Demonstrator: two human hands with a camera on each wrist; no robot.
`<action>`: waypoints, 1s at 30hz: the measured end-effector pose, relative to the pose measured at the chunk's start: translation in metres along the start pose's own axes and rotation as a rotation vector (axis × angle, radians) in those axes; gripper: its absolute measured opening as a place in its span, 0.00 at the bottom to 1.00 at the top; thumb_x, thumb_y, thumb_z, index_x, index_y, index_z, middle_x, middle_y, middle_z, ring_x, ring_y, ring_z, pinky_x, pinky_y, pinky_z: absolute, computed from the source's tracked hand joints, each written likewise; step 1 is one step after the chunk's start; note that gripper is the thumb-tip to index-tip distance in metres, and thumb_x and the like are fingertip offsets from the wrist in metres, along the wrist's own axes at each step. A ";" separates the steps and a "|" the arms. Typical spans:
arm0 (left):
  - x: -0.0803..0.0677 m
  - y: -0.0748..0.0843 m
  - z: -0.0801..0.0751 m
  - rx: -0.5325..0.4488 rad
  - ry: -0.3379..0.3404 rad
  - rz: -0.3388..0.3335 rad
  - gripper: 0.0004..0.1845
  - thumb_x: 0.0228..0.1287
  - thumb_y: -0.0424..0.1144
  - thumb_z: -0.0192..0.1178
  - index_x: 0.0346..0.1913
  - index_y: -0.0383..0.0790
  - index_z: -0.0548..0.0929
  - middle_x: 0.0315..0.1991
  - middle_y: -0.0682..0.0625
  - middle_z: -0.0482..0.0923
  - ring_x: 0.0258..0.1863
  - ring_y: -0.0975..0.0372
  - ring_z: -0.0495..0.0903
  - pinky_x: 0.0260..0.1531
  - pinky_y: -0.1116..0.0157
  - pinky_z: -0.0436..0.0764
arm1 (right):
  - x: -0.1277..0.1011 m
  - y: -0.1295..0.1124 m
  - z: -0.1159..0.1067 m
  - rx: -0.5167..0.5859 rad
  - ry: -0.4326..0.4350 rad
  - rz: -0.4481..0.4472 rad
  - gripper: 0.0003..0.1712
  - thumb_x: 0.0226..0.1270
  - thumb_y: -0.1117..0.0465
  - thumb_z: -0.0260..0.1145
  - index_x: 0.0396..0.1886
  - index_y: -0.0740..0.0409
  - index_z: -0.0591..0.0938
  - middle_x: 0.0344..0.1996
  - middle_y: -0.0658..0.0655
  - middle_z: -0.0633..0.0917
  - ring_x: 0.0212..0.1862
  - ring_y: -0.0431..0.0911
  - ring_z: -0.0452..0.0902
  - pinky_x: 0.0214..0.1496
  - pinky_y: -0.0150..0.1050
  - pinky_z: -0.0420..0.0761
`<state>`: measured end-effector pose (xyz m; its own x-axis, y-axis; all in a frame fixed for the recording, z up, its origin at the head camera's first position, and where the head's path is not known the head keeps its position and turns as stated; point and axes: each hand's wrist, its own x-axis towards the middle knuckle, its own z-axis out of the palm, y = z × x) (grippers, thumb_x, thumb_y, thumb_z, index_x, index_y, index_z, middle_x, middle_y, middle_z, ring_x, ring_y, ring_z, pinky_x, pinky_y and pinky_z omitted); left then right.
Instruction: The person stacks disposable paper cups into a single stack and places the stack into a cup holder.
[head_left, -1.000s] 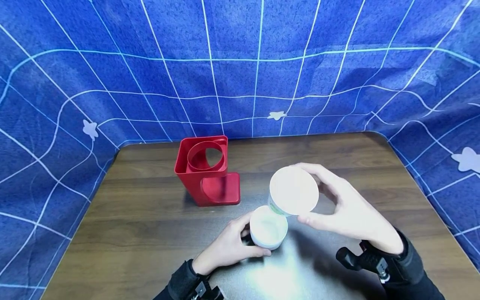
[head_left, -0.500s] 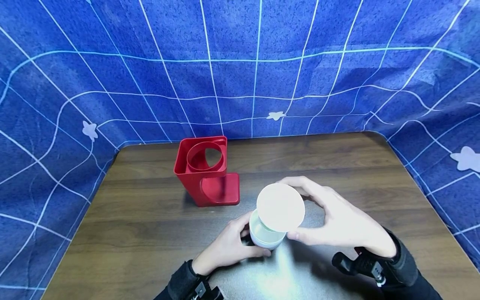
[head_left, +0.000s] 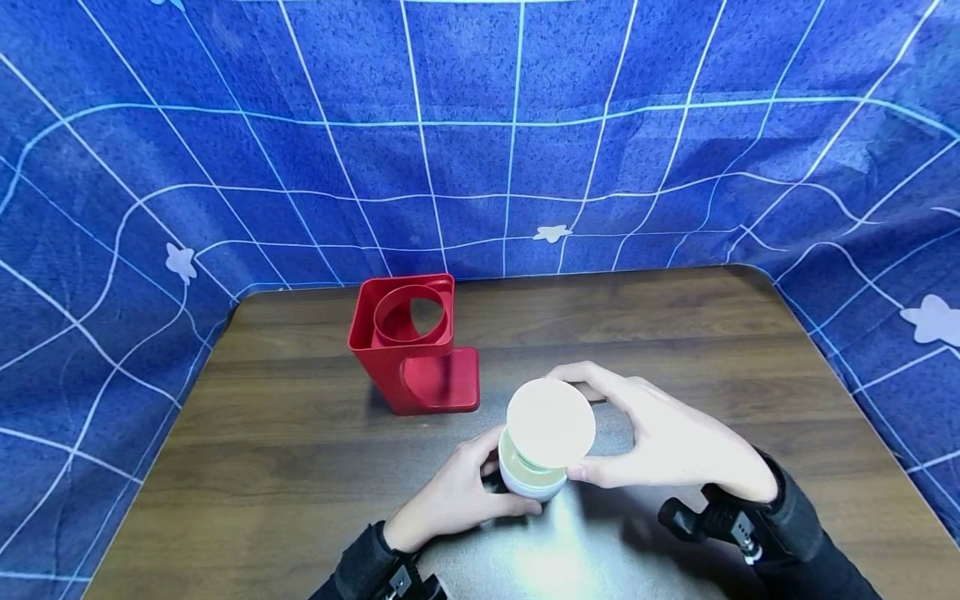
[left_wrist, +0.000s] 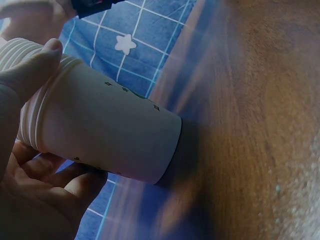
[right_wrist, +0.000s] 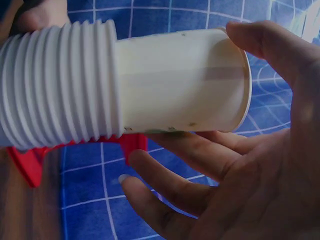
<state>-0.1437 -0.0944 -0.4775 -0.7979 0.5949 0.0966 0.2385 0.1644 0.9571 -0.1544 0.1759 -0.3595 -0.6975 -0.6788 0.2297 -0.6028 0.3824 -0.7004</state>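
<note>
Paper cup stack [head_left: 534,467]: likely light, thin-walled, easily crushed. Left hand [head_left: 450,496] grips the lowest cup; right hand [head_left: 667,446] clasps the upturned top cup [head_left: 551,422] around its sides.

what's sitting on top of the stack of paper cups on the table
One upside-down paper cup, gripped by the right hand, slid partway over the stack. The stack's opening is covered; its inside cannot be seen.

A white paper cup [right_wrist: 180,82] lies sideways, its bottom end pointing right. The right hand [right_wrist: 250,170] holds it, thumb on top near the bottom rim and fingers [right_wrist: 200,150] curled under it. The cup's open end sits inside a stack of cups [right_wrist: 60,85] with many ridged rims. Something red [right_wrist: 30,162] shows below the stack. Behind is a blue cloth [right_wrist: 150,15] with white lines.
</note>
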 end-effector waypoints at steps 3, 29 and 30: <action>0.000 0.000 0.001 0.001 0.005 0.008 0.40 0.52 0.42 0.82 0.68 0.56 0.74 0.60 0.57 0.81 0.60 0.64 0.81 0.63 0.66 0.80 | 0.002 0.005 0.002 0.008 -0.034 0.021 0.42 0.59 0.47 0.79 0.70 0.34 0.69 0.60 0.35 0.82 0.62 0.36 0.80 0.64 0.44 0.80; 0.000 -0.002 0.000 0.073 0.027 0.057 0.39 0.53 0.45 0.81 0.68 0.52 0.75 0.58 0.54 0.83 0.57 0.64 0.80 0.60 0.66 0.81 | 0.007 0.017 0.009 -0.083 -0.134 -0.037 0.37 0.62 0.45 0.76 0.69 0.44 0.75 0.61 0.42 0.81 0.61 0.39 0.78 0.62 0.47 0.81; 0.000 -0.002 0.000 0.076 0.029 0.057 0.39 0.53 0.45 0.81 0.68 0.52 0.75 0.58 0.55 0.83 0.56 0.65 0.80 0.60 0.66 0.81 | 0.007 0.017 0.009 -0.084 -0.136 -0.045 0.36 0.62 0.46 0.76 0.69 0.43 0.75 0.62 0.42 0.81 0.61 0.39 0.78 0.63 0.47 0.81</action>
<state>-0.1439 -0.0951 -0.4793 -0.7971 0.5825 0.1591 0.3244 0.1909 0.9265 -0.1661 0.1717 -0.3761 -0.6136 -0.7729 0.1620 -0.6664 0.3967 -0.6313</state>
